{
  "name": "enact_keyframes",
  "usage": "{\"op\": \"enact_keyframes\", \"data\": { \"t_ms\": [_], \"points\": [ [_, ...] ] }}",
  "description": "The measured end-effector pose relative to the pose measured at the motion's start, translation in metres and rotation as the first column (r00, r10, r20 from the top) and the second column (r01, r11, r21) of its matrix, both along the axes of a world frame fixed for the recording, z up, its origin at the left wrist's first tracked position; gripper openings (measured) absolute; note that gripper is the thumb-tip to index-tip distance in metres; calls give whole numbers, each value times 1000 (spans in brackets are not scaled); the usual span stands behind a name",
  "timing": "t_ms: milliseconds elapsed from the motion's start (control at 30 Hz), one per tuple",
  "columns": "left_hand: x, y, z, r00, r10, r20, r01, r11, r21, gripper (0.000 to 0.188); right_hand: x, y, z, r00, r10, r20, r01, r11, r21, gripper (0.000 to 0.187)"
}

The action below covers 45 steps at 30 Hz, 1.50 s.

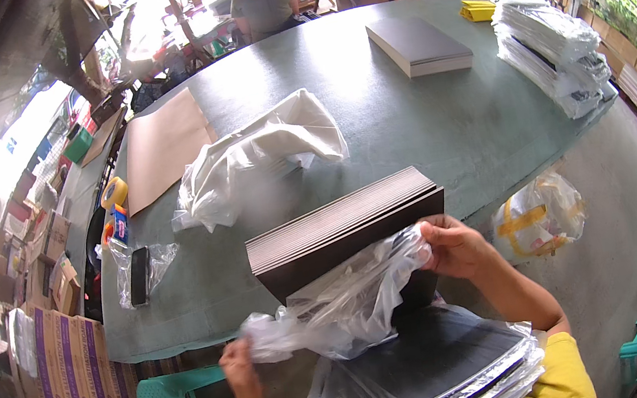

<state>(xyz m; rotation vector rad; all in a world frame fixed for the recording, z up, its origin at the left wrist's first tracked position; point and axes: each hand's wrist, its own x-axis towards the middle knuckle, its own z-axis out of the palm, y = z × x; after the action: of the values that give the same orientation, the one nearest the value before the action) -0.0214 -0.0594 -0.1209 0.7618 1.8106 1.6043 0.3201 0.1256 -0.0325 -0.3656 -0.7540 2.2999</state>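
At the near edge of the green surface (pixel 220 284), a stack of dark boards (pixel 347 227) is standing on its side, pale edges facing up. Just in front of it, a clear plastic bag (pixel 350 297) is stretching crumpled between both hands. Left hand (pixel 238 366): fingers are grasping the bag's gathered left end. Right hand (pixel 458 248): fingers are pinching its upper right end, close beside the boards' right end. Below the bag, a pile of dark sheets in clear plastic (pixel 431 372) is lying nearest the body. Beyond the boards, a rumpled whitish plastic sheet (pixel 269 144) is lying next to brown paper (pixel 167 151). Farther off, a dark-topped block (pixel 419 44) is resting flat; at far right, plastic-wrapped packets (pixel 551 49) are sitting piled. Toward the left edge, a black phone (pixel 139 277) is lying on clear film (pixel 163 259), near a yellow tape roll (pixel 114 193).
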Motion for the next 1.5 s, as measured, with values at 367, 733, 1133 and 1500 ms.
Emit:
{"op": "enact_keyframes", "data": {
  "t_ms": [367, 733, 1133, 1500],
  "points": [
    [56, 41, 113, 951, -31, -308, 111, 963, 245, 12, -50, -14, 20, 956, 251, 149, -272, 952, 140, 18],
    [51, 53, 77, 943, -255, -212, 254, 967, -35, 14, -43, -19, 7, 993, 114, 35, -116, 992, 45, 25],
    [145, 56, 117, 429, -766, -479, 884, 464, 50, 17, -33, -34, 74, 907, -416, 66, 189, 541, 819, 19],
    [115, 63, 138, 542, -782, 307, 631, 620, 466, 10, -45, -59, 40, 647, 485, 589, -761, 369, 533, 39]
  ]
}}
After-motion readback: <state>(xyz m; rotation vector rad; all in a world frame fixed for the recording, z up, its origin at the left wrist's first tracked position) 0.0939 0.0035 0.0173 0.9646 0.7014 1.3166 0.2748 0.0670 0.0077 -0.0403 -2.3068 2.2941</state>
